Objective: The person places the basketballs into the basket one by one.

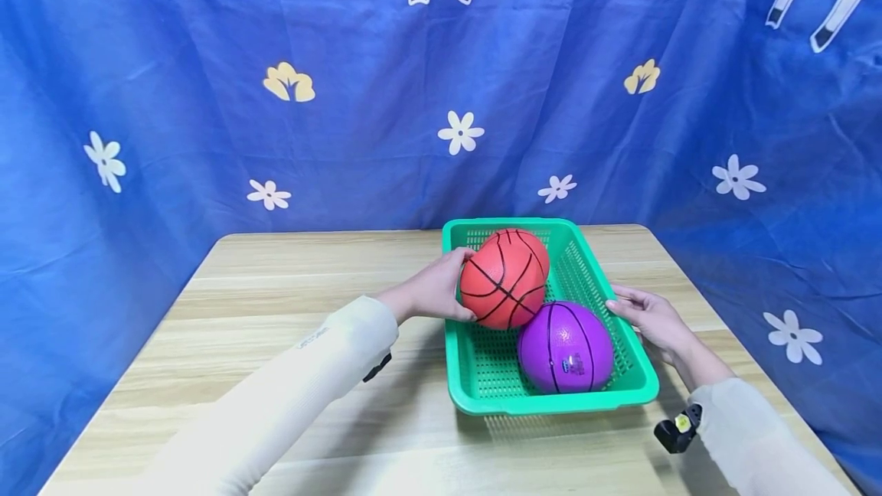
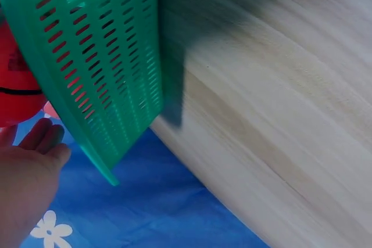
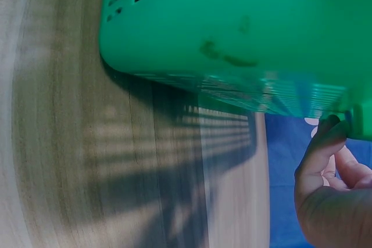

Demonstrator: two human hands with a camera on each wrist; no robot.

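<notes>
A red basketball (image 1: 501,289) with black lines is at the left side of the green plastic basket (image 1: 551,404), partly over its rim. My left hand (image 1: 437,285) holds this ball from its left side, fingers at the far side and thumb at the near side. Behind it shows part of another orange-red ball (image 1: 527,239), mostly hidden. In the near part of the basket lies a purple basketball (image 1: 565,347). My right hand (image 1: 651,320) grips the basket's right rim; in the right wrist view the thumb (image 3: 325,143) presses against the rim.
The basket stands on a light wooden table (image 1: 310,274), right of its middle. A blue curtain (image 1: 358,136) with white flowers hangs behind the table and at both sides. A black wrist camera (image 1: 678,429) sits at the right sleeve.
</notes>
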